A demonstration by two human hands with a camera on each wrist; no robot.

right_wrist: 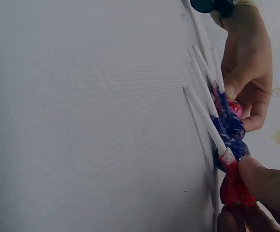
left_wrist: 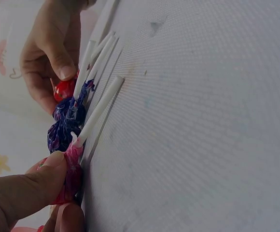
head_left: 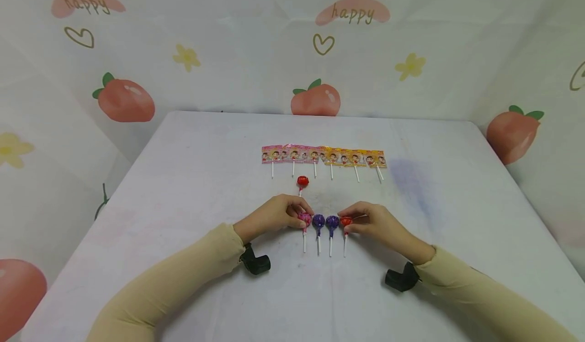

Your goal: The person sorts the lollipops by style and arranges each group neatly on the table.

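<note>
Four lollipops lie side by side on the white table, sticks toward the person. My left hand [head_left: 284,211] pinches the pink-wrapped lollipop [left_wrist: 73,175] at the left end by its head. At the right end, my right hand [head_left: 376,223] pinches a red-wrapped lollipop [right_wrist: 231,181] between thumb and fingers. Between the hands sit two purple-wrapped lollipops, the left one [head_left: 318,222] and the right one [head_left: 332,223], heads close together. Just beyond the left hand lies another red lollipop [head_left: 302,181], its stick partly hidden behind that hand.
Farther back runs a row of flat-packed lollipops, pink packets [head_left: 294,154] on the left and yellow packets [head_left: 354,157] on the right, sticks toward the person. A white cloth printed with peaches hangs behind the table [head_left: 205,144]. Black wrist devices [head_left: 257,264] sit below both hands.
</note>
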